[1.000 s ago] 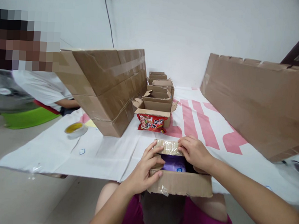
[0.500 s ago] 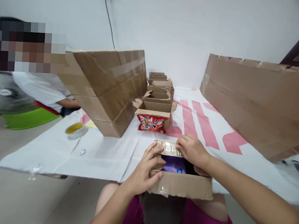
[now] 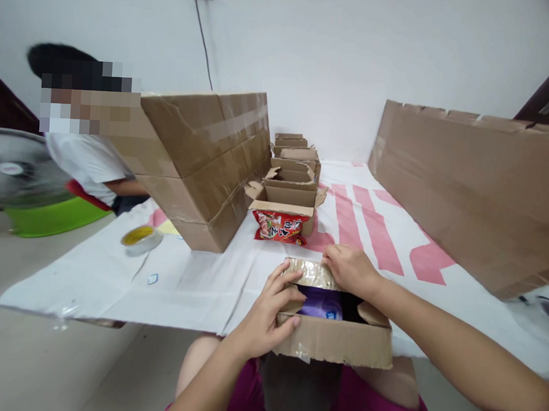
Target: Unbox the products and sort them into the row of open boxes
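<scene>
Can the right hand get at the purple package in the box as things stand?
Probably yes: the purple package shows through the opening in the box, and the right hand is close, at the far flap, though the opening looks narrow.

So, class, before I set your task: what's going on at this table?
A person has both hands on a small cardboard box at the table's near edge. The left hand spreads over its left end; the right hand bunches its fingers at the taped far flap. The box is partly open, showing something purple inside. Beyond it, a red packet lies before a row of open boxes.
</scene>
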A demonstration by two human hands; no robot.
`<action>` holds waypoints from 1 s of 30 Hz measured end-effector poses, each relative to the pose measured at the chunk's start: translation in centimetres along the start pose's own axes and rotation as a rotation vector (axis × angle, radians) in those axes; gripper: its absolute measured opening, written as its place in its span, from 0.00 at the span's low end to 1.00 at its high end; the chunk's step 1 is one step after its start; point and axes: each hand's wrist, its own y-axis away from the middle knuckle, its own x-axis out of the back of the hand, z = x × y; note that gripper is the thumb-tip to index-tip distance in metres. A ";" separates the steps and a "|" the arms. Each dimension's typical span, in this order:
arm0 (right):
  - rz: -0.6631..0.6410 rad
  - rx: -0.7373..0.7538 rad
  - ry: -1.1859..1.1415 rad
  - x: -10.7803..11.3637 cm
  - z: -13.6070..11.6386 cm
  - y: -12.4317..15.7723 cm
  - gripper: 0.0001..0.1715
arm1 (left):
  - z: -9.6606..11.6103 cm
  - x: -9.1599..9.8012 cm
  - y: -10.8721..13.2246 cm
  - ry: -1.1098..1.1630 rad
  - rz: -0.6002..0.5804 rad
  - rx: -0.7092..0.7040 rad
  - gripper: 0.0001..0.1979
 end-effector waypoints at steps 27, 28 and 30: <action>0.355 -0.476 -0.609 1.8 6.4 6.2 0.10 | 0.0 0.0 0.0 -0.015 0.014 -0.014 0.13; 0.373 -0.467 -0.560 2.2 6.7 7.3 0.11 | -0.1 0.0 0.1 -0.012 0.016 -0.015 0.13; 0.383 -0.434 -0.439 3.0 7.2 9.9 0.12 | -0.2 -0.1 0.1 -0.004 0.022 -0.016 0.13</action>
